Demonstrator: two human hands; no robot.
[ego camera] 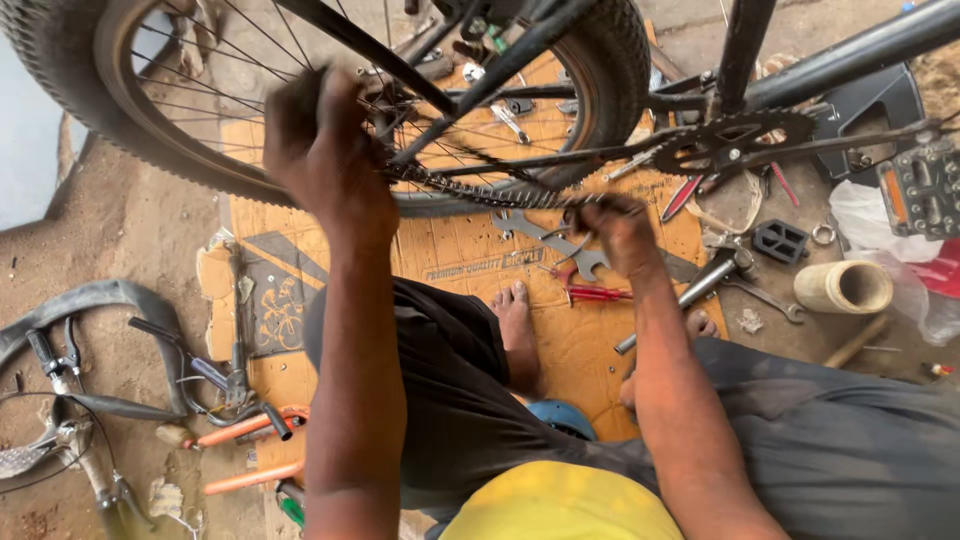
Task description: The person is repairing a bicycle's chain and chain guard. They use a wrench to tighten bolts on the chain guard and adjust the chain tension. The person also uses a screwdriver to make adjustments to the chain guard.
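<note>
Left hand (325,150) fingers closed on rear wheel (600,60) at spokes. Right hand (615,228) pinching chain (480,192): greasy, floppy, likely slippery; grip link sides.

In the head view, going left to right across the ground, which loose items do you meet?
Inner tube → orange-handled tool → double-ended wrench → red-handled pliers → hammer → black pedal block → tape roll.
</note>
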